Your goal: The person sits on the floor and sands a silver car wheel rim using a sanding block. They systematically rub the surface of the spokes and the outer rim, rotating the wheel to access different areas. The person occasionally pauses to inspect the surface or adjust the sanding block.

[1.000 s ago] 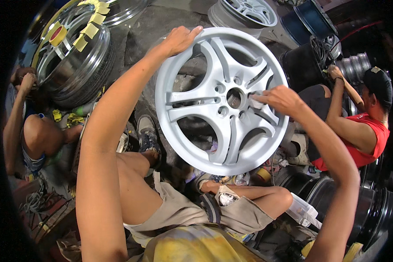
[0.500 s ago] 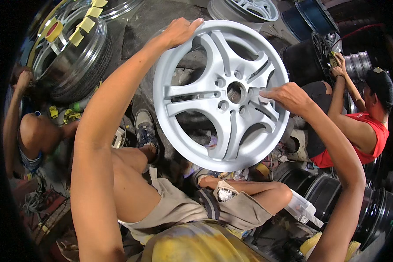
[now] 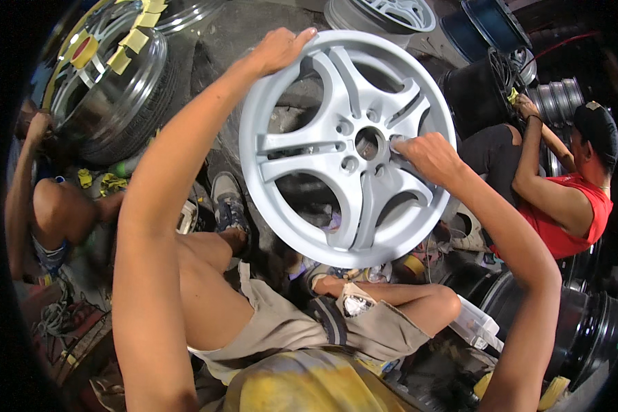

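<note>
A silver-grey wheel rim (image 3: 356, 206) with split spokes stands tilted in front of me, its face toward me. My left hand (image 3: 281, 51) is closed over its upper left edge, the thumb lying along the top. Beside the centre bore, my right hand (image 3: 429, 156) presses its bunched fingertips on the hub at the right. Those fingers are closed, and whatever may be under them is hidden. Below the rim show my bent legs in beige shorts (image 3: 275, 319).
At the upper left stands a tyred wheel (image 3: 110, 110) with yellow paper strips and a tape roll (image 3: 84, 51). A co-worker in red (image 3: 577, 213) crouches at right; another person's knee (image 3: 62, 213) shows at left. Dark rims (image 3: 542, 323) lie lower right, a silver one (image 3: 384, 17) behind.
My right hand has slid left across the spoke to the hub beside the bore. My left hand keeps its grip. The co-worker's hands at right have shifted slightly left and down.
</note>
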A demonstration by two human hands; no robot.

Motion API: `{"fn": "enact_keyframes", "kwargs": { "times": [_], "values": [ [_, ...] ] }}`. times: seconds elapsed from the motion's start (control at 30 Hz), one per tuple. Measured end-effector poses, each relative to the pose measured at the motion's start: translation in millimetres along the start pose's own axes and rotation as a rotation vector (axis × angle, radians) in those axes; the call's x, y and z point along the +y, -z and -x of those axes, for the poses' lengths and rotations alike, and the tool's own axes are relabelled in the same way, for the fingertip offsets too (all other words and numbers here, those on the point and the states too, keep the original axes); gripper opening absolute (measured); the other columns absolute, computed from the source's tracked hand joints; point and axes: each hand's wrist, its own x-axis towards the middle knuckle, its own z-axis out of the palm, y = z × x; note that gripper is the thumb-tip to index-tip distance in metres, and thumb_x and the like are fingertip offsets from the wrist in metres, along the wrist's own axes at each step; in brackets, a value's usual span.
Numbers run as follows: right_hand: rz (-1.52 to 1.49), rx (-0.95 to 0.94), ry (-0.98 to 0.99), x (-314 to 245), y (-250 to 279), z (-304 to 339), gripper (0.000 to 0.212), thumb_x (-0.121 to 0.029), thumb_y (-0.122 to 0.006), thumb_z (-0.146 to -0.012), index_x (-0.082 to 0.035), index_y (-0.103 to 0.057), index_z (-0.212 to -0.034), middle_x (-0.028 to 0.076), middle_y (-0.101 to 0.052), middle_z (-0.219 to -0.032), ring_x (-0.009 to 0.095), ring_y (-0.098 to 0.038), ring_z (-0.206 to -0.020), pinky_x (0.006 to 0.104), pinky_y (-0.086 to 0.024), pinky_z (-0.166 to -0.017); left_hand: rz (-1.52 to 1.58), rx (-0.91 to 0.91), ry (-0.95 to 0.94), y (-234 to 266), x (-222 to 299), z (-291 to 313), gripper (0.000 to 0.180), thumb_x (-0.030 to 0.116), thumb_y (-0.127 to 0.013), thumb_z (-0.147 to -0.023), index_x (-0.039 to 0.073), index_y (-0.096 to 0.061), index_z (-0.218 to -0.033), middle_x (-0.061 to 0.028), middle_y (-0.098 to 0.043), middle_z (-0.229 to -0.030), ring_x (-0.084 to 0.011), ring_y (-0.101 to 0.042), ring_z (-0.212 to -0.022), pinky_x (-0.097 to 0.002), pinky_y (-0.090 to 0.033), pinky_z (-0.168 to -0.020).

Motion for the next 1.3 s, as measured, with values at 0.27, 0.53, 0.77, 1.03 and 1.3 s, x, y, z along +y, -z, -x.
{"fn": "enact_keyframes", "kwargs": {
  "times": [0.27, 0.53, 0.77, 1.03, 1.3],
  "values": [
    [-0.767, 0.143, -0.277, 3, -8, 38, 0.017, -0.017, -0.064, -0.096, 0.000, -0.065, -0.096, 0.015, -0.064, -0.096, 0.034, -0.060, -0.081, 0.0410, -0.048, -0.079, 0.016, -0.050, 0.050, -3, 13, -2, 0.083, 0.065, -0.040, -0.102, -0.009, -0.073, -0.086, -0.0214, -0.064, -0.068, -0.0270, -0.061, -0.065, -0.0450, -0.050, -0.068],
    [-0.266, 0.507, -0.335, -77, -20, 78, 0.043, -0.003, -0.069, -0.078, -0.007, -0.071, -0.121, 0.006, -0.060, -0.129, 0.030, -0.054, -0.112, 0.0416, -0.044, -0.097, 0.049, -0.099, 0.053, -1, 12, -3, 0.081, 0.065, -0.040, -0.102, -0.007, -0.075, -0.093, -0.0233, -0.065, -0.072, -0.0294, -0.062, -0.067, -0.0460, -0.050, -0.070],
    [-0.265, 0.578, -0.319, -116, -42, 90, 0.040, -0.004, -0.070, -0.078, -0.008, -0.074, -0.117, 0.004, -0.066, -0.119, 0.028, -0.055, -0.110, 0.0422, -0.044, -0.094, 0.036, -0.072, 0.096, 5, 5, 1, 0.084, 0.066, -0.038, -0.101, -0.010, -0.072, -0.089, -0.0274, -0.068, -0.079, -0.0348, -0.065, -0.074, -0.0485, -0.050, -0.078],
    [-0.615, 0.604, -0.431, -177, -31, 99, 0.030, -0.005, -0.067, -0.083, -0.007, -0.075, -0.113, 0.007, -0.065, -0.106, 0.028, -0.054, -0.105, 0.0421, -0.042, -0.086, -0.009, -0.130, 0.062, 5, 1, -6, 0.087, 0.067, -0.034, -0.101, -0.012, -0.071, -0.101, -0.0396, -0.067, -0.099, -0.0501, -0.067, -0.099, -0.0514, -0.048, -0.094],
    [-0.676, 1.257, -0.978, -162, 16, 267, 0.017, -0.010, -0.062, -0.097, 0.006, -0.067, -0.102, 0.019, -0.063, -0.102, 0.033, -0.062, -0.090, 0.0408, -0.049, -0.081, -0.552, -0.280, -0.097, 31, 7, -28, 0.065, 0.051, -0.041, -0.105, -0.006, -0.070, -0.115, -0.0307, -0.069, -0.112, -0.0491, -0.064, -0.110, -0.0531, -0.047, -0.099]
  ]
}}
